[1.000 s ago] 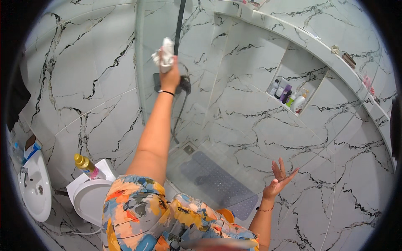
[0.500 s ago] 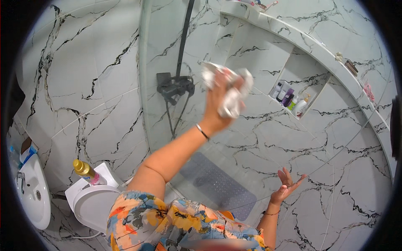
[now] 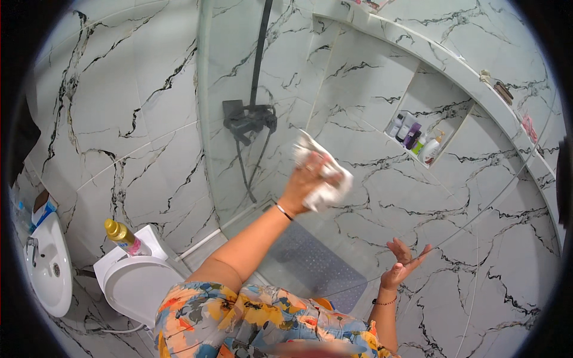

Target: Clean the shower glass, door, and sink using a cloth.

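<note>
My left hand (image 3: 307, 179) presses a crumpled white cloth (image 3: 329, 190) to the clear glass shower panel (image 3: 352, 221), its fingers closed over the fabric. The arm reaches up and across from the lower left. On the right, my right hand (image 3: 406, 262) is raised beside the panel's thin edge, thumb and fingers spread apart. It holds nothing that I can see, and whether it touches the glass I cannot tell. Through the panel a black shower mixer (image 3: 248, 119) shows, with its hose hanging down.
Several bottles (image 3: 415, 138) stand in a wall niche below a curved ledge (image 3: 418, 39). A grey bath mat (image 3: 316, 262) lies on the shower floor. At left are a white toilet (image 3: 134, 283) with a gold-capped bottle (image 3: 125, 237) on it and a washbasin (image 3: 51, 268).
My left hand has brought the cloth down the glass, slightly toward me. The right hand stays at nearly the same place by the panel's edge.
</note>
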`<state>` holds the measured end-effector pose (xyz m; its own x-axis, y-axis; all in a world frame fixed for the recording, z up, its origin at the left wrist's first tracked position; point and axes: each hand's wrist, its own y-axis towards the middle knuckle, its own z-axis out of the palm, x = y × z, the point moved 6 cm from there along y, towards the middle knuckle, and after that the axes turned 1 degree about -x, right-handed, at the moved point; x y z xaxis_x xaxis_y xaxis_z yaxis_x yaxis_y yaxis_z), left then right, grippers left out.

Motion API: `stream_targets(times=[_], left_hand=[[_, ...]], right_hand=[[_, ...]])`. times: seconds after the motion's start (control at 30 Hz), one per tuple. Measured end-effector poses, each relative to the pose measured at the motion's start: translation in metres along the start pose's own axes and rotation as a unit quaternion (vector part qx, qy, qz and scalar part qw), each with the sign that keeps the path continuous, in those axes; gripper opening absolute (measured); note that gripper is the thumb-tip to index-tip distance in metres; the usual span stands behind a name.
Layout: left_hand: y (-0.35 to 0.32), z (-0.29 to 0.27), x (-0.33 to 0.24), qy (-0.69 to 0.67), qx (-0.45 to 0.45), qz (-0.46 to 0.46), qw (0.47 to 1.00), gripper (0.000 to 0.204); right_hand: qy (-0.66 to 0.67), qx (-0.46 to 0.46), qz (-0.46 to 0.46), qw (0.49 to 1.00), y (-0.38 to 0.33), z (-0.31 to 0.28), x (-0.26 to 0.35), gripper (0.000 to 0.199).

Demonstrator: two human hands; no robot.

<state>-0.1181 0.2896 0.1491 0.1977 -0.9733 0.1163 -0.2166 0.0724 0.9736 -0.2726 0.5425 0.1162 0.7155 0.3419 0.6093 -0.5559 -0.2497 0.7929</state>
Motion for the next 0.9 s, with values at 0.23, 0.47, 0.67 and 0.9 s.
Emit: stream_targets(times=[0.23, 0.47, 0.67, 0.9], left_hand=[[-0.1, -0.01, 0.232, -0.183, -0.028, -0.714, 0.675, 0.061], [-0.022, 0.017, 0.074, -0.094, -0.028, -0.319, 0.943, 0.05], [0.006, -0.019, 0.045, -0.007, 0.058, -0.006, 0.998, 0.052], [-0.029, -0.056, 0.235, -0.168, -0.109, -0.355, 0.913, 0.062]], right_hand=[[-0.014, -0.011, -0.015, 1.0, 0.002, 0.007, 0.004, 0.101], [-0.067, -0.031, -0.02, 0.997, 0.003, -0.002, 0.001, 0.095], [-0.094, -0.084, -0.032, 0.992, 0.0, -0.005, 0.003, 0.097], [-0.167, -0.132, 0.0, 0.977, -0.002, -0.011, 0.01, 0.093]])
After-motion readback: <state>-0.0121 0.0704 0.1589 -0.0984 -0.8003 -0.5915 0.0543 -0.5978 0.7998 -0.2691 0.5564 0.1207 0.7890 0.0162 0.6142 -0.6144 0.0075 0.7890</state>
